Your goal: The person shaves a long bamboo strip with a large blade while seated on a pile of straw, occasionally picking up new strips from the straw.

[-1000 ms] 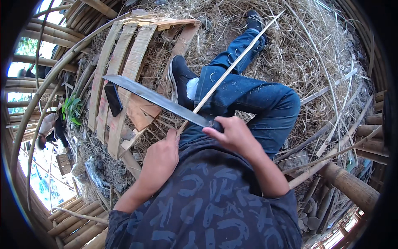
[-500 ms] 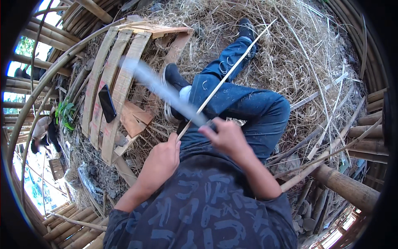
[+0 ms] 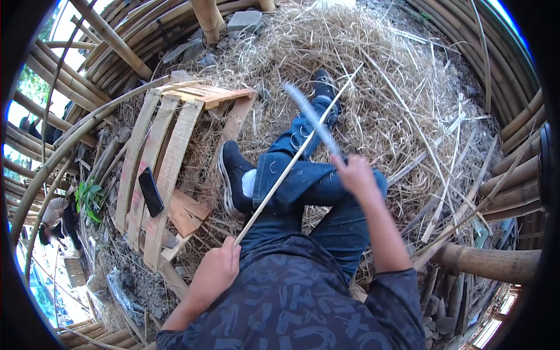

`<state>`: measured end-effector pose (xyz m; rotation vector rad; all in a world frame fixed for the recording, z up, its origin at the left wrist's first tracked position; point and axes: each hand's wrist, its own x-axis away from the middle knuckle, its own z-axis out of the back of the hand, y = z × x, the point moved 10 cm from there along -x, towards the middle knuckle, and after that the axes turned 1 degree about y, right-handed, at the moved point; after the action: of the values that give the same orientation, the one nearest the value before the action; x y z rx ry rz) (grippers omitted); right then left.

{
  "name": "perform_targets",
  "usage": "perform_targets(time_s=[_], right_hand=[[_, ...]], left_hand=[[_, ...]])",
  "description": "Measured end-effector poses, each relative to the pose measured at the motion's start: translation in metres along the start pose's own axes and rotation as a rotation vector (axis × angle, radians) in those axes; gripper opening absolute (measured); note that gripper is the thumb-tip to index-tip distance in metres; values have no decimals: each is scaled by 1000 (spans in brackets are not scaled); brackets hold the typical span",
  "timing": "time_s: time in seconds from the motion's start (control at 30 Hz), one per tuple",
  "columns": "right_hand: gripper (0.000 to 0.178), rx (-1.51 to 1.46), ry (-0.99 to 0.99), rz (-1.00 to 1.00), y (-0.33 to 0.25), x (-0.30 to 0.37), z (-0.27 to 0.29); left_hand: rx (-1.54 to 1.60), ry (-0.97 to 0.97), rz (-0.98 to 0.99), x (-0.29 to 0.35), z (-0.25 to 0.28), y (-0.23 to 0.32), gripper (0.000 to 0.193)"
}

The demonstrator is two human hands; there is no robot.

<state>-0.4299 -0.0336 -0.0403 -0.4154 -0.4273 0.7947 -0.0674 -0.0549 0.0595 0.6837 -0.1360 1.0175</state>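
A long, thin, pale bamboo strip (image 3: pixel 274 188) runs from my left hand (image 3: pixel 218 273) diagonally up across my legs toward my far foot. The left hand is closed around its near end. In my right hand (image 3: pixel 357 175) is a long-bladed knife (image 3: pixel 311 115), its blade pointing up and left, blurred by motion. The blade crosses the strip or passes just over it; I cannot tell whether they touch. The knife's handle is mostly hidden by my fingers.
A slatted wooden crate (image 3: pixel 153 166) stands at the left, with a black phone (image 3: pixel 150 192) lying on it. Bamboo shavings (image 3: pixel 385 87) cover the ground ahead. A thick bamboo pole (image 3: pixel 487 262) juts in at the right. Another person (image 3: pixel 56 219) bends over at the far left.
The knife and my right hand have swung away from the left hand, up and to the right along the strip. My left hand keeps its hold on the strip; the view has shifted.
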Motion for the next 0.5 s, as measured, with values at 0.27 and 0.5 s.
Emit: perform_targets(time_s=[0.27,0.5], right_hand=[[61,-111,-367,584,-134,127,-88],[64,187,-426,547,-77,36,-65]], left_hand=[[-37,6,41,0,-3,-17,21],[-8,0,47,12,11,-26,19]])
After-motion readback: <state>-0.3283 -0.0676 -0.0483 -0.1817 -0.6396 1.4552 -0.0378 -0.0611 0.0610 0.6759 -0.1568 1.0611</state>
